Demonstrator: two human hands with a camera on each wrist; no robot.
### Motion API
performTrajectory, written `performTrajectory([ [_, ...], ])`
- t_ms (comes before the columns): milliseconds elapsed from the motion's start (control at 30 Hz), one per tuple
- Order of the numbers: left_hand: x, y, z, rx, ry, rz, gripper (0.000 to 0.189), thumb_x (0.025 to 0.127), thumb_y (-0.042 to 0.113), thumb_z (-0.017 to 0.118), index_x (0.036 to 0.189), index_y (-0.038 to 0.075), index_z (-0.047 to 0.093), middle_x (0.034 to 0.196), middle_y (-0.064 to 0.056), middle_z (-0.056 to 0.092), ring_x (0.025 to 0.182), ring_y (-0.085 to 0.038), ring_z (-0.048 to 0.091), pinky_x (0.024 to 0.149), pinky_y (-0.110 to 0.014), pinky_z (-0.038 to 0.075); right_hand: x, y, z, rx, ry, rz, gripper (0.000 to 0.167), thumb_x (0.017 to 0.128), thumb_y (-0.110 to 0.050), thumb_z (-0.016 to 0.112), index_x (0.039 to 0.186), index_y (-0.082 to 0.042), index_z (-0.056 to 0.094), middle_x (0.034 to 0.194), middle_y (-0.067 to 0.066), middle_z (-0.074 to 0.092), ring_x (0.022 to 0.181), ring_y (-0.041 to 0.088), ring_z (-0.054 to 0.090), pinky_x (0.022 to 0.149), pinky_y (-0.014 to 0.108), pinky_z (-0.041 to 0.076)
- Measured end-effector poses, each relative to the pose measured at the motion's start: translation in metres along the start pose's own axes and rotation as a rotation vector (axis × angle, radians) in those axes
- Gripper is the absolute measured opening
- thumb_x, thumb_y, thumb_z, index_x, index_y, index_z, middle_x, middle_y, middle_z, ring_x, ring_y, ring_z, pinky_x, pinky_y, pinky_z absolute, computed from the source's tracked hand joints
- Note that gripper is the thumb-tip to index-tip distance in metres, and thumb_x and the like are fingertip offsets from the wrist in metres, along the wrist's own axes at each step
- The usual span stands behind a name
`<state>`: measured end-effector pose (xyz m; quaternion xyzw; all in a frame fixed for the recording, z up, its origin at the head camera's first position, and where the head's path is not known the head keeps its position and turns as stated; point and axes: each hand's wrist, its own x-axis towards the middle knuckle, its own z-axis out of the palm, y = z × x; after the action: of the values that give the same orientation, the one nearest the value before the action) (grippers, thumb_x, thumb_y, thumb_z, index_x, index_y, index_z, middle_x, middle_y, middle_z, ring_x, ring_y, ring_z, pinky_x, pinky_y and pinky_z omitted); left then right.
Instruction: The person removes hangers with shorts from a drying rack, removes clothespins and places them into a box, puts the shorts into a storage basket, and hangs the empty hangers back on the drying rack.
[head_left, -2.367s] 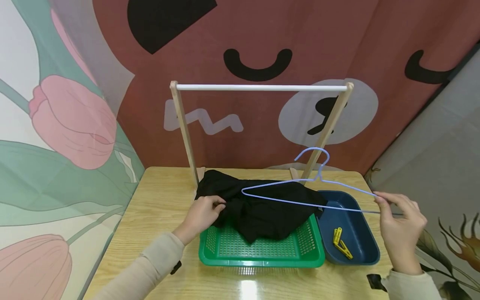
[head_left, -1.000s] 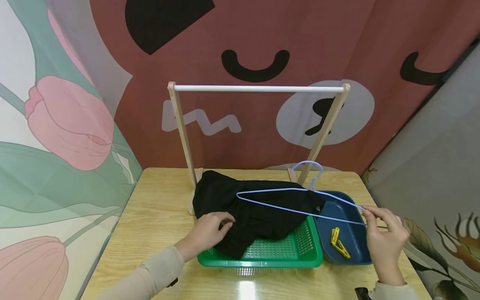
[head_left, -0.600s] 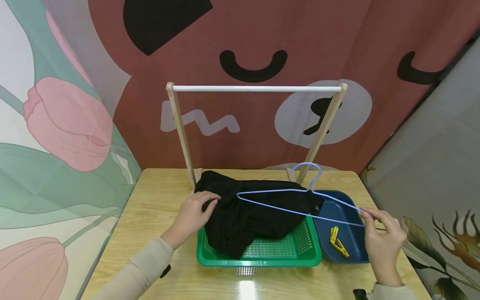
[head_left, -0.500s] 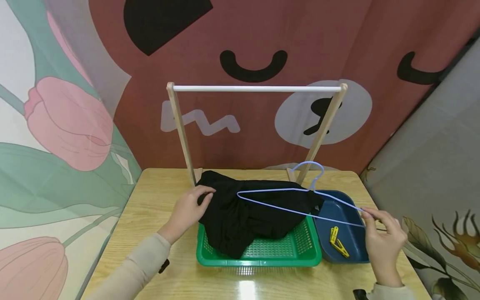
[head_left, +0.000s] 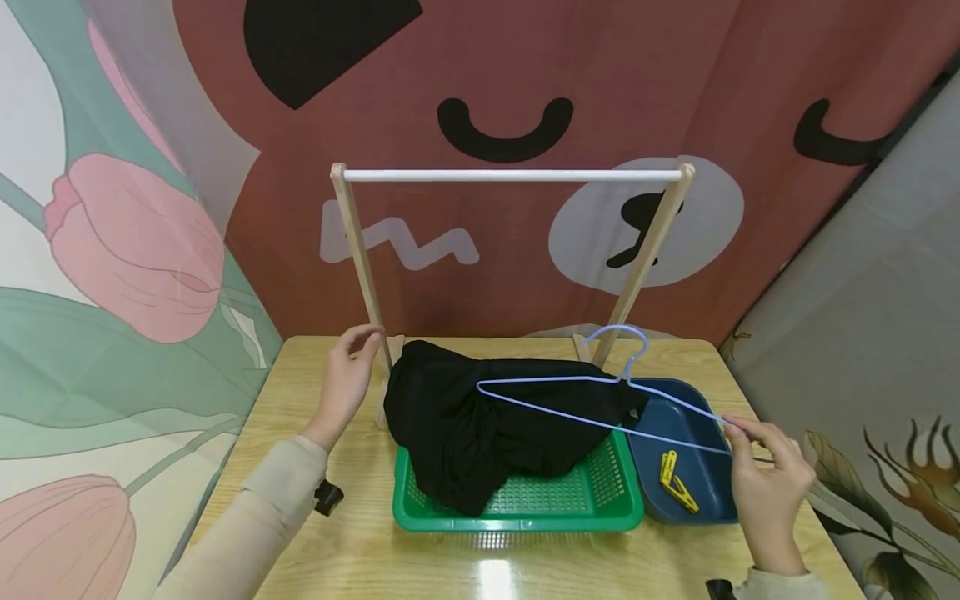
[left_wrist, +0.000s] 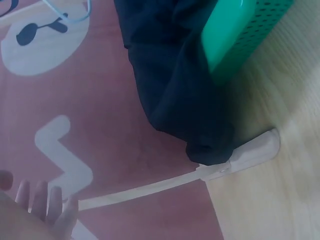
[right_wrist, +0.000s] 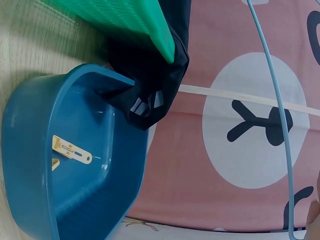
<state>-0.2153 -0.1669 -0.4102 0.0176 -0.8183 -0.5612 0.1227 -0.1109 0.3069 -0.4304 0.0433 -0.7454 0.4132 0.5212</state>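
Note:
My right hand (head_left: 772, 483) pinches the right end of a periwinkle-blue clothes hanger (head_left: 555, 379), its hook pointing up and back. The hanger hovers over a black garment (head_left: 510, 417), heaped in the green basket (head_left: 525, 527) and spilling over its back and sides. Whether it is a shirt or trousers I cannot tell. My left hand (head_left: 347, 379) is raised off the cloth beside the rack's left post, with loosely bent fingers and nothing held. In the left wrist view those fingers (left_wrist: 39, 200) look spread. Pale tags (right_wrist: 145, 102) show on the garment's right end.
Behind the basket stands a wooden rack with a white rail (head_left: 517, 176). To the right, a dark blue tub (head_left: 697, 400) holds yellow clothespins (head_left: 675, 483). Wooden tabletop (head_left: 322, 550) surrounds them; a printed curtain (head_left: 480, 267) hangs behind.
My left hand has left the black garment and moved left and back toward the rack's post. A garment flap now hangs lower in the basket's front left. The hanger has dropped a little.

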Motion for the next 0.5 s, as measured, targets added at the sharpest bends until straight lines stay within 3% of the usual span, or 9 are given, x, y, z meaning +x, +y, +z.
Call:
performTrajectory([
  [267,0.017,-0.006,-0.001,-0.096,0.145,0.022,0.037,0.105,0.026,0.051,0.132,0.001,0.057,0.124,-0.014,0.060,0.113,-0.024,0.051,0.094,-0.034,0.040,-0.002,0.008,-0.001,-0.007,-0.003,-0.007,0.010,0.074,0.024,0.072,0.080,0.017,0.070,0.085,-0.023,0.065,0.076,-0.012,0.053,0.073,0.016,0.032],
  [433,0.030,-0.012,-0.002,-0.143,0.203,0.070,0.037,0.106,0.022,0.050,0.138,0.003,0.049,0.127,-0.015,0.059,0.115,-0.023,0.050,0.098,-0.034,0.040,-0.005,0.008,0.000,-0.014,-0.019,0.002,0.018,0.069,0.030,0.071,0.081,0.016,0.070,0.086,-0.022,0.065,0.077,-0.012,0.054,0.075,0.016,0.033],
  [500,0.035,-0.013,-0.003,-0.151,0.226,0.082,0.037,0.106,0.019,0.050,0.138,0.002,0.048,0.129,-0.015,0.058,0.118,-0.023,0.050,0.101,-0.035,0.040,-0.007,0.008,0.000,-0.021,-0.020,0.003,0.019,0.068,0.030,0.071,0.081,0.016,0.070,0.084,-0.015,0.069,0.078,-0.012,0.054,0.075,0.016,0.033],
])
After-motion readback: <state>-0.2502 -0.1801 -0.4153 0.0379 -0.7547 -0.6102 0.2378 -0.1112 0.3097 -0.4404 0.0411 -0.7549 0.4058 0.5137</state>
